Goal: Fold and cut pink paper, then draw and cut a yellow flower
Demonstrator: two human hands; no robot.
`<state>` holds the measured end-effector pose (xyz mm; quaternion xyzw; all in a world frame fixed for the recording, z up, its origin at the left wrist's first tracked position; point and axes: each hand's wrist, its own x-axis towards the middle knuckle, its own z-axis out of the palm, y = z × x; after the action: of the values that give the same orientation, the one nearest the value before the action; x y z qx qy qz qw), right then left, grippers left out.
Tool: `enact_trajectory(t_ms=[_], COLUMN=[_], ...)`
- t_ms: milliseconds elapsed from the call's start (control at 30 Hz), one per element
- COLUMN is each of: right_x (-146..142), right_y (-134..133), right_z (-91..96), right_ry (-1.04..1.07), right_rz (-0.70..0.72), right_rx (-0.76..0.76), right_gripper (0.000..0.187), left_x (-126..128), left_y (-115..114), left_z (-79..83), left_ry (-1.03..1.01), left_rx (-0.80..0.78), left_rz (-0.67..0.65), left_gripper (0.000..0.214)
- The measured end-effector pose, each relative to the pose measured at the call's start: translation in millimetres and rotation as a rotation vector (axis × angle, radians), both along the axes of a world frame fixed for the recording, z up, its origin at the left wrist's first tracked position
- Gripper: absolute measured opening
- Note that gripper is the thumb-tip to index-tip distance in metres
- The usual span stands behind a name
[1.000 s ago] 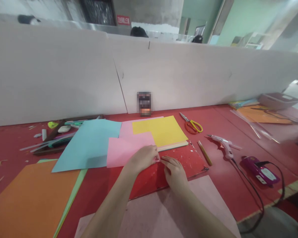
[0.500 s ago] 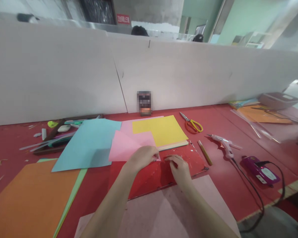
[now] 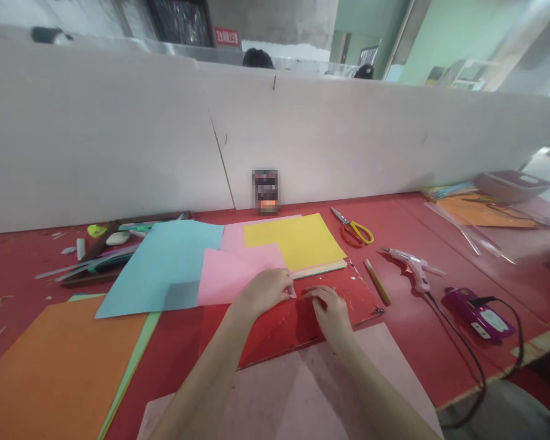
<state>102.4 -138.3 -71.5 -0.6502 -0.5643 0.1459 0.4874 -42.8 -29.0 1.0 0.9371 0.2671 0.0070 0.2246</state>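
A sheet of pink paper [image 3: 238,272] lies partly over the blue paper [image 3: 169,263] and the yellow paper [image 3: 297,235]. My left hand [image 3: 268,288] pinches it near its right-hand lower corner, fingers closed. To the right of that corner, my right hand [image 3: 329,305] rests on the red board [image 3: 279,336], its fingers loosely bent and apart, holding nothing that I can see. The fingertips of both hands point toward each other with a small gap between them. Beneath the yellow sheet shows the edge of a paper stack.
Scissors [image 3: 352,231], a gold-coloured stick [image 3: 377,282], a glue gun [image 3: 412,267] and a purple power box [image 3: 480,315] with a cord lie on the right. Orange paper [image 3: 59,366] and a dark tool tray [image 3: 91,253] are on the left. A white partition [image 3: 119,134] stands behind.
The pink sheet's raised left part has come down and now lies flatter, reaching slightly farther left over the blue paper. Both hands have stayed almost in place.
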Motion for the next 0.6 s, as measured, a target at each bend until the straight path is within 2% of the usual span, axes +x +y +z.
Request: enact_trajectory(t_ms=[133, 367, 600], right_x=[-2.8, -15.7, -19.0], right_y=[-0.4, 0.3, 5.6], right_z=[-0.2, -3.1, -1.2], right_ry=[-0.077, -0.390, -0.468], right_rz=[0.000, -0.020, -0.031], right_rx=[0.017, 0.035, -0.002], right_gripper=[0.029, 0.023, 0.017], left_x=[0.0, -4.2, -7.3], left_y=[1.8, 6.6, 9.8], left_z=[-3.4, -9.6, -12.3], left_ry=[-0.016, -0.058, -0.083], left_rx=[-0.020, -0.109, -0.191], left_rz=[-0.002, 0.031, 0.059], left_gripper=[0.014, 0.015, 0.013])
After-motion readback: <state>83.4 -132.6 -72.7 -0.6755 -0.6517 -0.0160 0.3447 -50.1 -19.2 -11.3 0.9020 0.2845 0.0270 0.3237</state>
